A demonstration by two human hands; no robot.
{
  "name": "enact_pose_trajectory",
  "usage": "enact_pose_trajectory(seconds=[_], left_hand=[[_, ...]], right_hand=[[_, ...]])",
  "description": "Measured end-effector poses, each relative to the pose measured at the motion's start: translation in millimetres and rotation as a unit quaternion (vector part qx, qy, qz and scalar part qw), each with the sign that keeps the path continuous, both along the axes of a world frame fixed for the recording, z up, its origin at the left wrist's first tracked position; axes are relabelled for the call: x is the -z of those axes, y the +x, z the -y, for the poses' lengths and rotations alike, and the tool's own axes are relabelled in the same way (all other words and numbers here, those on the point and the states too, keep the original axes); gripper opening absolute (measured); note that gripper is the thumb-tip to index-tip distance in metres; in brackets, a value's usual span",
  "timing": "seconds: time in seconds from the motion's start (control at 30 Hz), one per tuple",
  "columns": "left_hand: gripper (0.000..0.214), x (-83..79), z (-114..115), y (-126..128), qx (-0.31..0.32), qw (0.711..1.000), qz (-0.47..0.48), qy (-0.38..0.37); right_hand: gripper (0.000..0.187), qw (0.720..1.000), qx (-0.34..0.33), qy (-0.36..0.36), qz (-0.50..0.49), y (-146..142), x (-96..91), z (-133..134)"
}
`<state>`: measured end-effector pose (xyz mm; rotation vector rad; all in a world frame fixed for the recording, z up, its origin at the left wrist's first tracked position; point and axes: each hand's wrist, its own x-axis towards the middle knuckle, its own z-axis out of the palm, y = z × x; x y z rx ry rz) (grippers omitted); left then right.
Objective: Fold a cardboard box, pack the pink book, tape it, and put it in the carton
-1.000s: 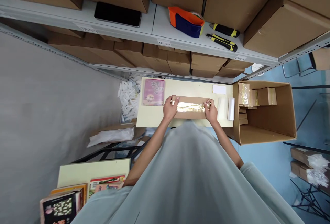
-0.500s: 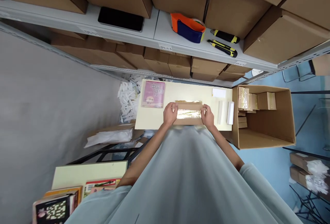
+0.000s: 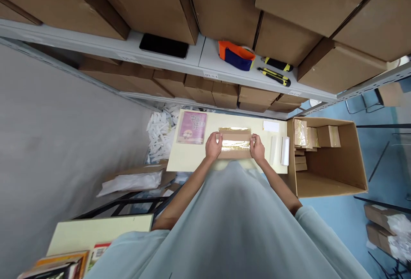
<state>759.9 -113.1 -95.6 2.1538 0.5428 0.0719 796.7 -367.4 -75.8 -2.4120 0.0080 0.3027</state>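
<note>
A small brown cardboard box [image 3: 235, 154] with shiny clear tape across its top lies before me at the near side of the cream table [image 3: 167, 165]. My left hand [image 3: 213, 145] grips its left end, fingers closed round the edge. On the opposite end my right hand [image 3: 257, 147] is closed the same way, thumb near the tape. A purple-pink book [image 3: 192, 128] rests on the table to the left of the box. To the right are a white label [image 3: 271, 126] and a white roll-like item [image 3: 285, 151].
A large open carton [image 3: 330, 174] with several small taped boxes inside stands right of the table. Ahead, a grey shelf [image 3: 205, 58] holds cartons, a black phone [image 3: 164, 45], an orange-and-blue tape dispenser [image 3: 236, 56] and utility knives [image 3: 274, 76]. Books [image 3: 58, 266] lie at lower left.
The view has shifted, so the shelf and table appear lower. Both hands still hold the box by its ends, and it looks slightly flatter toward me.
</note>
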Motion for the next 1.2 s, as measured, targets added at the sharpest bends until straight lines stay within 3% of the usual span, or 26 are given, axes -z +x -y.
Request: enact_pose_trajectory(seconds=[0.23, 0.33, 0.4, 0.5, 0.67, 0.73, 0.83, 0.97, 1.1, 1.2], left_hand=[[0.04, 11.2, -12, -10, 0.049, 0.998, 0.012, 0.03], [0.042, 13.2, -20, 9, 0.073, 0.995, 0.03, 0.063], [0.041, 1.1, -25, 38, 0.092, 0.988, 0.083, 0.088], [0.036, -45.0, -30, 102, 0.103, 0.974, 0.172, 0.108], [0.032, -154.4, -26, 208, 0.101, 0.941, 0.301, 0.116], [0.032, -186.5, -26, 232, 0.098, 0.932, 0.327, 0.121], [0.032, -211.9, -26, 243, 0.089, 0.924, 0.348, 0.129], [0.028, -211.5, -28, 222, 0.082, 0.918, 0.362, 0.137], [0.026, -189.6, -34, 188, 0.059, 0.929, 0.353, 0.092], [0.023, -171.5, -37, 153, 0.022, 0.943, 0.332, 0.013]], right_hand=[[0.035, 0.997, -0.024, -0.051, 0.056, -15, 10.8, -3], [0.027, 0.983, -0.073, -0.089, 0.141, 13, 9.1, -11], [0.025, 0.967, -0.099, -0.092, 0.215, 51, -8.2, -22], [0.029, 0.941, -0.122, -0.077, 0.305, 124, -62.6, -48], [0.041, 0.908, -0.155, -0.091, 0.379, 230, -175.5, -103], [0.045, 0.91, -0.178, -0.137, 0.347, 253, -204.2, -123], [0.047, 0.917, -0.207, -0.197, 0.279, 271, -221.9, -146], [0.046, 0.923, -0.205, -0.209, 0.25, 279, -225.4, -161], [0.033, 0.928, -0.203, -0.188, 0.249, 276, -228.6, -164], [0.032, 0.932, -0.214, -0.138, 0.258, 251, -215.1, -161]])
